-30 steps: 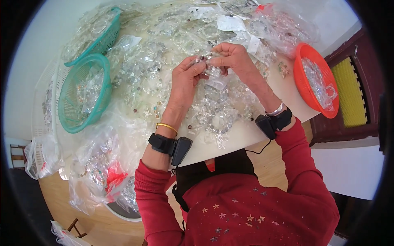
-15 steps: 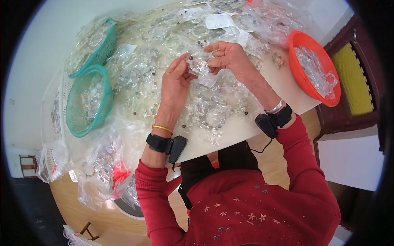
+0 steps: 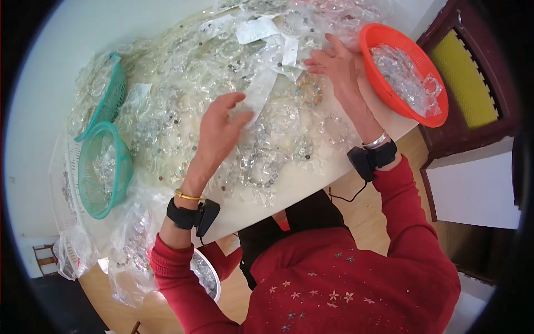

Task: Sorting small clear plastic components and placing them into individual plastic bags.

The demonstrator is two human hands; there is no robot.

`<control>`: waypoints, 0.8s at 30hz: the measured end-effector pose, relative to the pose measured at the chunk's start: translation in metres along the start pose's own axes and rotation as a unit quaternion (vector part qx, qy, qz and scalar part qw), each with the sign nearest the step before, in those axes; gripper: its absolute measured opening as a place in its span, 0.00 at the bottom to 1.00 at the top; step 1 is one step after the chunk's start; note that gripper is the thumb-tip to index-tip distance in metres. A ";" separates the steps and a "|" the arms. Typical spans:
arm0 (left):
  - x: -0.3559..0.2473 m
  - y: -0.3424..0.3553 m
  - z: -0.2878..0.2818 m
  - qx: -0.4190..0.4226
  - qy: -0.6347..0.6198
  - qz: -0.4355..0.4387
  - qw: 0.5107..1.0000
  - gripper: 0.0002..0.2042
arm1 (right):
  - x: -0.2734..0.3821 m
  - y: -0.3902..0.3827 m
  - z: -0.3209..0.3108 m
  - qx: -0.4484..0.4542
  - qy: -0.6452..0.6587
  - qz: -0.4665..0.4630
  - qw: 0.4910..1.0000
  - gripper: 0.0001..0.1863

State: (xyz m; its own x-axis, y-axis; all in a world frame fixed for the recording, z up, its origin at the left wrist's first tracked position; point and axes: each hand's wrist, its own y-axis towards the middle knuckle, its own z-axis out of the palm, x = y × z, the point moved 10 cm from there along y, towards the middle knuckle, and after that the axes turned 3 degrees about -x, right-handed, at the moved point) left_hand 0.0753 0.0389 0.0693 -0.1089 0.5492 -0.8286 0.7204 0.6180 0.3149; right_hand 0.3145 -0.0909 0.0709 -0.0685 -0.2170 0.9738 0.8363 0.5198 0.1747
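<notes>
My left hand [image 3: 218, 131] is over the middle of the table, thumb and fingers apart, with nothing visible in it. Its fingertips are beside a white paper strip [image 3: 260, 92] that lies on the heap; whether they touch it I cannot tell. My right hand [image 3: 338, 69] is farther right with its fingers spread, near the red basket. Just below its fingertips lies a bracelet of orange and turquoise beads [image 3: 309, 93]. All around both hands, bead bracelets in small clear plastic bags [image 3: 261, 167] cover the white table [image 3: 245, 214].
At right stands a red plastic basket [image 3: 368, 67] with bagged bracelets in it. Two green baskets [image 3: 129, 167] are at left, one tilted up behind the other. Large clear bags [image 3: 130, 234] hang at the near left edge, above a metal basin [image 3: 214, 278]. More white papers [image 3: 257, 29] lie at the back.
My hands have parted: the left moved left and nearer, the right toward the red basket. The small clear bag they held together has left them. A paper strip now lies mid-heap.
</notes>
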 end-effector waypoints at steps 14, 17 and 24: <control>0.019 0.036 -0.040 -0.032 0.311 0.084 0.946 0.16 | 0.005 -0.036 -0.007 0.077 -0.282 -0.129 0.948 0.23; 0.050 0.067 -0.087 -0.059 -0.001 -0.088 0.994 0.15 | -0.002 -0.045 -0.001 0.130 -0.309 -0.187 0.924 0.20; 0.124 0.084 -0.197 -0.197 0.296 -0.227 0.907 0.18 | -0.009 -0.052 0.026 0.178 -0.454 -0.320 0.812 0.16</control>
State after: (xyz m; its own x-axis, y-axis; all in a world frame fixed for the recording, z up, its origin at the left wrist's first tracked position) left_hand -0.0124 0.2695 0.0845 -0.7657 0.3222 -0.5566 0.2216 0.9446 0.2419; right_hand 0.2577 -0.0944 0.0569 -0.9354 0.0777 0.3450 0.2720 0.7815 0.5615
